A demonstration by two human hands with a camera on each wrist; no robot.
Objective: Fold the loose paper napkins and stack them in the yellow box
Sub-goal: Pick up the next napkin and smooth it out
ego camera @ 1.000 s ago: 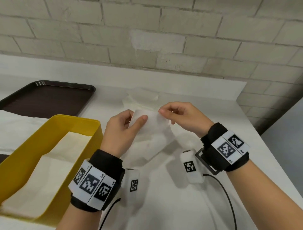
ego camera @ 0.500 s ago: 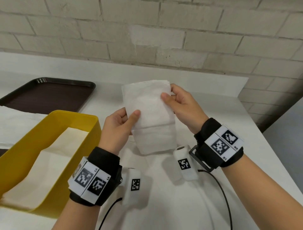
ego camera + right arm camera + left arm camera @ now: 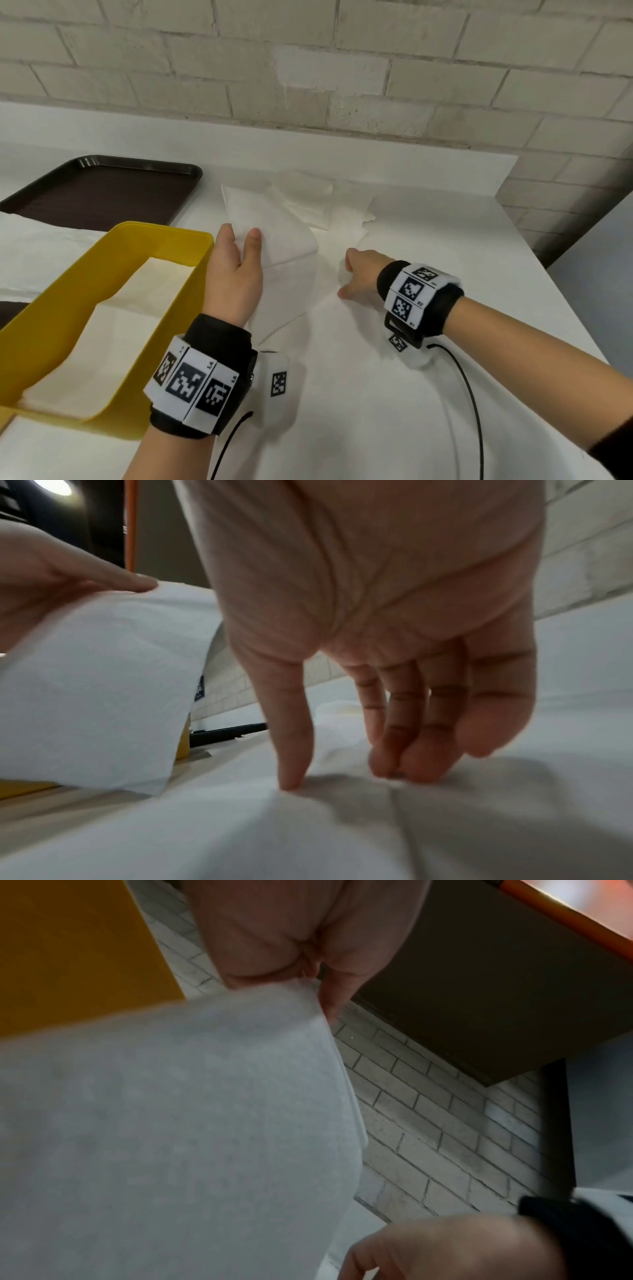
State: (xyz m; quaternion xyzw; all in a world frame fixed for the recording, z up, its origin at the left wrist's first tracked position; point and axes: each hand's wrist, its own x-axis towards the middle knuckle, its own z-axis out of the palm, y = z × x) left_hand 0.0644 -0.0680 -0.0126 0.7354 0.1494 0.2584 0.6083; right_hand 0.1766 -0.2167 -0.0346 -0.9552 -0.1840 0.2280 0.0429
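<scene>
Now the left hand (image 3: 236, 274) pinches a folded napkin (image 3: 270, 233) at the yellow box's (image 3: 164, 236) three o'clock; lower it flat. Right hand (image 3: 358, 279) presses loosely curled fingertips (image 3: 291, 780) onto loose napkins (image 3: 329, 209).

One yellow box (image 3: 113, 308), one tray (image 3: 102, 192), two hands (image 3: 233, 274)

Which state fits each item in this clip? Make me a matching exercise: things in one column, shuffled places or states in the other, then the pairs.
Things:
1. left hand
2. right hand
3. yellow box
4. brown tray

States:
A. far left on the table, nothing on its visible part
B. fingertips down on a napkin lying on the table
C. pinches a folded napkin held up
D. holds stacked napkins

Pairs: 1-C, 2-B, 3-D, 4-A
</scene>
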